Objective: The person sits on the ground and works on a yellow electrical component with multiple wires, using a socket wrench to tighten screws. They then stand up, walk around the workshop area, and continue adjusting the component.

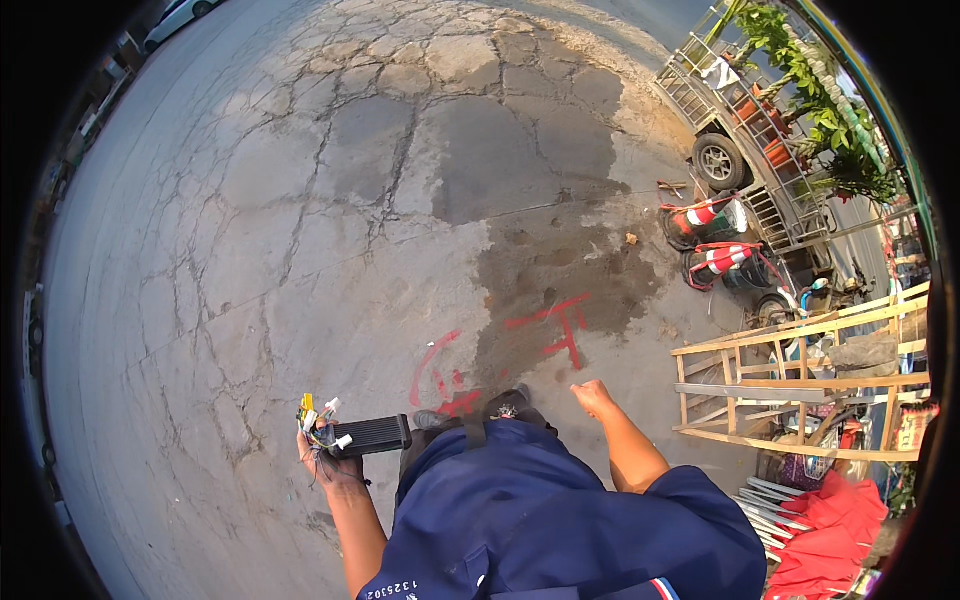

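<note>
My left hand (345, 472), out at the lower left, is closed around one end of a black finned motor controller (374, 436). A bundle of thin wires with white and yellow connectors (322, 420) spills over that hand and partly hides its fingers. The finned body points right, toward my waist, above the pavement. On the other side, my right hand (593, 398) is held forward of my body with its fingers curled into a fist. Nothing shows in it, and it touches nothing.
Cracked concrete pavement (280, 240) carries red painted marks (545, 325) ahead of my feet. To the right stand a metal-railed cart (745, 150), red-and-white cones (725, 258), a wooden frame (800, 380) and red cloth (830, 530). A parked car (180, 20) is at the far left.
</note>
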Demonstrator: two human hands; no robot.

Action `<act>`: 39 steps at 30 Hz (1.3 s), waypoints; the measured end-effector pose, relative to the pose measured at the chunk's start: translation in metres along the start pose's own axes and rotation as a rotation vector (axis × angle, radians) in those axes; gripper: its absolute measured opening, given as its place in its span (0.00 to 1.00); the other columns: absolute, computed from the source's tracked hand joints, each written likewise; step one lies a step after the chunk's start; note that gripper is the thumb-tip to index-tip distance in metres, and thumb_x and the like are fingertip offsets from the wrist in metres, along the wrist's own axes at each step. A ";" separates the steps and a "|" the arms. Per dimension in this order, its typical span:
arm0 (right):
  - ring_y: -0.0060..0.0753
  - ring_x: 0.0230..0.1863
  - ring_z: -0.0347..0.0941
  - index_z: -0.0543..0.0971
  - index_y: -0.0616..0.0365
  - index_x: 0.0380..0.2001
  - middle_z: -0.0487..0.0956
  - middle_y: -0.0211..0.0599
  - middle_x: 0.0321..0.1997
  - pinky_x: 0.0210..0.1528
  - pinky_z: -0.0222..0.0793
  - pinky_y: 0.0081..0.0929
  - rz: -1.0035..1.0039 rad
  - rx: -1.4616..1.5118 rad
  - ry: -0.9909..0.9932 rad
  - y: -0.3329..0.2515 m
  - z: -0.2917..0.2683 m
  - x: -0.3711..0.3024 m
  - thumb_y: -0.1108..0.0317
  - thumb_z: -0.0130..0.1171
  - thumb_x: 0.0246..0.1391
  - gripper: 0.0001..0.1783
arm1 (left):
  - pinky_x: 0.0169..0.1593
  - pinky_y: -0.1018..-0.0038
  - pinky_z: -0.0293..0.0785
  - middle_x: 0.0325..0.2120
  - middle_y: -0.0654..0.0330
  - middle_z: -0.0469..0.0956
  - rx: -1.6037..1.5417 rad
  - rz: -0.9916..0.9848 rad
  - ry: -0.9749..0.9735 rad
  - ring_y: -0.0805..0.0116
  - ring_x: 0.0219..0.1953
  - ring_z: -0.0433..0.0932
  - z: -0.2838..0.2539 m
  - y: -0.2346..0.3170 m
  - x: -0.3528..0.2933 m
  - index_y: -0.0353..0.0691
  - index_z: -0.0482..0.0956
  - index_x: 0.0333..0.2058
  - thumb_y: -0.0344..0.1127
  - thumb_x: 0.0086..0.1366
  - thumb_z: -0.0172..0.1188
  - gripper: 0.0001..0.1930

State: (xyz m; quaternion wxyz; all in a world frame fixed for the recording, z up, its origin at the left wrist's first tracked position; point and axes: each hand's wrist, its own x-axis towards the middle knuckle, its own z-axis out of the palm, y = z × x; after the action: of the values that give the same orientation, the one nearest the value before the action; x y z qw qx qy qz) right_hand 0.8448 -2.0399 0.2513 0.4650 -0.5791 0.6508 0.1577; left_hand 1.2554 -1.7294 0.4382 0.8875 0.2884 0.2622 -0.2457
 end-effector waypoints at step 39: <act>0.38 0.20 0.81 0.80 0.72 0.27 0.83 0.50 0.24 0.27 0.77 0.37 -0.723 -0.740 -0.484 -0.829 0.506 0.052 0.60 0.58 0.58 0.20 | 0.36 0.67 0.81 0.29 0.61 0.83 -0.431 0.770 0.285 0.70 0.31 0.82 -0.106 0.400 0.130 0.41 0.81 0.40 0.48 0.67 0.56 0.16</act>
State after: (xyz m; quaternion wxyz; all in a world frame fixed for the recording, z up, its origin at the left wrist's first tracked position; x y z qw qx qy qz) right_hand 1.8105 -1.9266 0.2247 0.3915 -0.8366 0.1879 0.3339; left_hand 1.5529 -1.4136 0.4389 0.9090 0.2047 0.3003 0.2039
